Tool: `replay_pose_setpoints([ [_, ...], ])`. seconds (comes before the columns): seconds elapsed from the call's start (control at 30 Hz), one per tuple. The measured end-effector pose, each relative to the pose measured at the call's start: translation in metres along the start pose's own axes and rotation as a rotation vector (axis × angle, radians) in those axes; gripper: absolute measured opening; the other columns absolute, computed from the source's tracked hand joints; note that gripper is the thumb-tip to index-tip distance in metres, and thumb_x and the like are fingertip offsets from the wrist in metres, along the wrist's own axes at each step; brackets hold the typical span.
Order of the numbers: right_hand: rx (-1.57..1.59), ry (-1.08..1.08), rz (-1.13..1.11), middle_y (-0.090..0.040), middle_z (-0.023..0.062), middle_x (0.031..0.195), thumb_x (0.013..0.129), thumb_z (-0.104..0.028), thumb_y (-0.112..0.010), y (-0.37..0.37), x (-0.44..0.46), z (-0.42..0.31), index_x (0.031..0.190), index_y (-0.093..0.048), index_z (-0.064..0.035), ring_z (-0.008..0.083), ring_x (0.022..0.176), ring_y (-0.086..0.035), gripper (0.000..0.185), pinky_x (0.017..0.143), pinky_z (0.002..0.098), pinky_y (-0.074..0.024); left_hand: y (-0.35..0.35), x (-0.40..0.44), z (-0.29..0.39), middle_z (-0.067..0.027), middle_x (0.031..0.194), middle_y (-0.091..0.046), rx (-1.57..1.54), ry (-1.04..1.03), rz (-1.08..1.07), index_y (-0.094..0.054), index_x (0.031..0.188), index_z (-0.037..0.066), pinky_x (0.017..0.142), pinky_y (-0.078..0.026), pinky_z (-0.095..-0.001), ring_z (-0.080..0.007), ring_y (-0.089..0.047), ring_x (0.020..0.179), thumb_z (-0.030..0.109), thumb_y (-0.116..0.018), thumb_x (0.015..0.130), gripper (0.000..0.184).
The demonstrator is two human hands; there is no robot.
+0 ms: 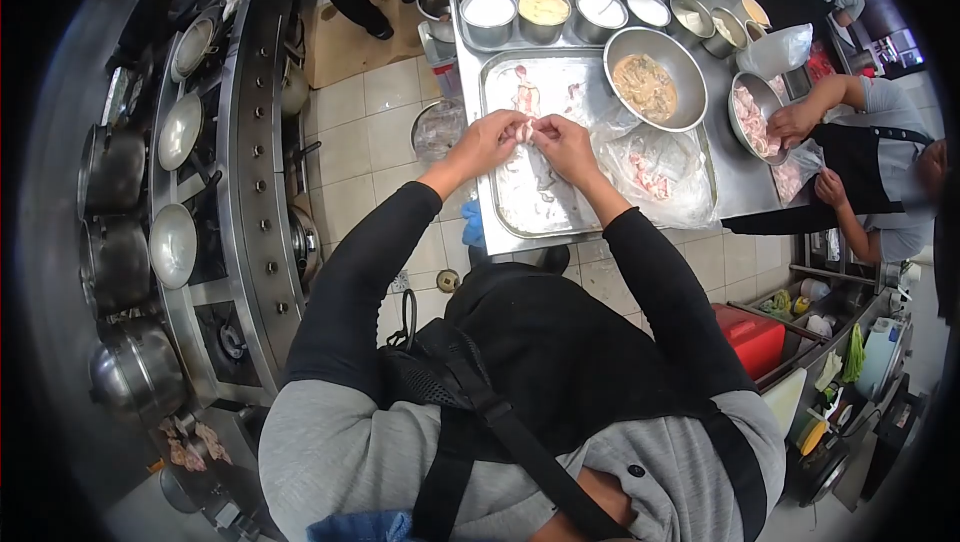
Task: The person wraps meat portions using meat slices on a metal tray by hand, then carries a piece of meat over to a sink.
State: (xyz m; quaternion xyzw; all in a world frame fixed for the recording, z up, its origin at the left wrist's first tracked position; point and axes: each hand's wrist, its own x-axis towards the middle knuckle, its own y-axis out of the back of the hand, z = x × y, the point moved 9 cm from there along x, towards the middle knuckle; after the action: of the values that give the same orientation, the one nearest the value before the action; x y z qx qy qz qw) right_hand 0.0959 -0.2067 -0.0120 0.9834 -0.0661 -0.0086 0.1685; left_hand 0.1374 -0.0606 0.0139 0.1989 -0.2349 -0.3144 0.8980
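Over a wide metal tray [545, 225], my left hand [492, 141] and my right hand [563, 148] meet fingertip to fingertip. Both pinch a small pale piece of raw meat [524, 132], mostly hidden by my fingers. Just beyond them, a reddish strip of raw meat [526, 94] lies on the tray, which is smeared with wet residue. To the right of my right hand, a clear plastic bag [685, 177] holds more pink raw meat [652, 182]. A large steel bowl [655, 80] of meat in brownish marinade rests at the tray's far right corner.
Several steel containers [543, 9] of sauces and chopped ingredients line the table's far side. At right, a co-worker's hand [793, 125] reaches into a bowl of raw meat [756, 120]. A stove with woks [173, 246] stands at left; another person's legs [375, 2] show ahead.
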Motion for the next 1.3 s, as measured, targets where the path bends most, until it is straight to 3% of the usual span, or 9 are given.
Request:
replay_pose_setpoints([
  [0.2,-0.121,0.026,-0.089,-0.073,0.0055,0.093,0.091,-0.008,-0.073,0.0,0.012,0.003,0.105,-0.071,-0.0006,0.0102,0.081,-0.066,0.017,0.076,0.0268,-0.0542,-0.013,0.005,-0.021,-0.0098,0.091,-0.067,-0.126,0.279,-0.019,-0.067,0.112,0.005,0.072,-0.052,-0.0314,-0.0167,-0.062,0.078,0.003,-0.067,0.086,0.026],
  [0.43,0.039,-0.025,-0.098,-0.071,0.0031,0.083,0.085,-0.008,-0.076,0.001,0.026,0.031,0.099,-0.072,-0.0016,0.0099,0.075,-0.063,0.016,0.073,0.0269,-0.0526,-0.014,0.018,0.013,-0.012,0.09,-0.065,-0.014,-0.031,-0.001,-0.066,0.101,0.003,0.074,-0.052,-0.0354,-0.0266,-0.065,0.083,0.006,-0.07,0.086,0.016],
  [0.6,0.052,-0.092,-0.137,-0.07,0.0019,0.081,0.082,-0.011,-0.081,-0.003,0.029,0.035,0.093,-0.072,-0.0015,0.0083,0.074,-0.061,0.016,0.07,0.0266,-0.0512,-0.003,0.031,-0.014,-0.0107,0.094,-0.067,-0.004,0.1,-0.024,-0.067,0.103,0.001,0.074,-0.052,-0.034,-0.0225,-0.065,0.08,0.012,-0.072,0.09,0.017],
  [0.73,-0.097,-0.038,-0.033,-0.068,0.0085,0.09,0.083,-0.006,-0.073,0.003,0.021,0.023,0.099,-0.065,-0.0013,0.0159,0.078,-0.063,0.019,0.071,0.0302,-0.0515,-0.004,0.024,-0.017,-0.0119,0.107,-0.065,0.112,0.05,-0.169,-0.069,0.114,0.005,0.083,-0.053,-0.0366,-0.0264,-0.065,0.093,0.016,-0.071,0.087,0.029],
  [0.8,-0.174,0.112,-0.04,-0.063,0.0124,0.104,0.081,-0.005,-0.071,0.003,0.004,0.008,0.107,-0.06,-0.003,0.0225,0.088,-0.063,0.028,0.076,0.0329,-0.0517,-0.001,0.012,0.002,-0.0131,0.114,-0.064,0.182,-0.183,-0.194,-0.068,0.12,0.007,0.089,-0.053,-0.0384,-0.0289,-0.064,0.102,0.015,-0.072,0.084,0.037],
  [0.9,-0.314,0.461,-0.061,-0.053,0.018,0.121,0.077,-0.009,-0.072,-0.005,-0.013,-0.005,0.12,-0.054,-0.0045,0.0381,0.111,-0.055,0.048,0.09,0.0422,-0.0505,-0.01,0.006,-0.018,-0.0154,0.12,-0.061,0.207,-0.074,-0.249,-0.063,0.128,0.008,0.096,-0.051,-0.0407,-0.0336,-0.062,0.108,0.014,-0.07,0.082,0.047],
  [0.97,-0.336,0.346,-0.14,-0.056,0.0197,0.122,0.078,-0.011,-0.073,-0.012,-0.007,-0.002,0.124,-0.055,-0.003,0.039,0.114,-0.055,0.049,0.097,0.0438,-0.0472,-0.014,0.01,-0.019,-0.0188,0.116,-0.063,0.193,0.003,-0.259,-0.064,0.124,0.006,0.097,-0.05,-0.0416,-0.0356,-0.063,0.107,0.012,-0.069,0.083,0.042],
  [1.2,-0.244,0.379,-0.059,-0.06,0.0192,0.112,0.081,-0.003,-0.07,-0.011,-0.015,-0.021,0.119,-0.06,-0.0028,0.0374,0.104,-0.061,0.039,0.089,0.0408,-0.0514,-0.009,0.019,-0.009,-0.0192,0.101,-0.068,0.212,0.017,-0.174,-0.073,0.111,0.006,0.089,-0.053,-0.0444,-0.0385,-0.066,0.099,0.014,-0.067,0.081,0.031],
  [1.3,-0.299,0.564,-0.002,-0.061,0.0172,0.111,0.081,0.001,-0.07,-0.006,-0.033,-0.051,0.123,-0.057,-0.0037,0.0358,0.104,-0.062,0.044,0.086,0.0417,-0.0528,-0.008,0.018,0.001,-0.0217,0.098,-0.072,0.158,-0.006,-0.144,-0.075,0.104,0.004,0.085,-0.054,-0.0437,-0.0381,-0.068,0.094,0.016,-0.067,0.079,0.029],
])
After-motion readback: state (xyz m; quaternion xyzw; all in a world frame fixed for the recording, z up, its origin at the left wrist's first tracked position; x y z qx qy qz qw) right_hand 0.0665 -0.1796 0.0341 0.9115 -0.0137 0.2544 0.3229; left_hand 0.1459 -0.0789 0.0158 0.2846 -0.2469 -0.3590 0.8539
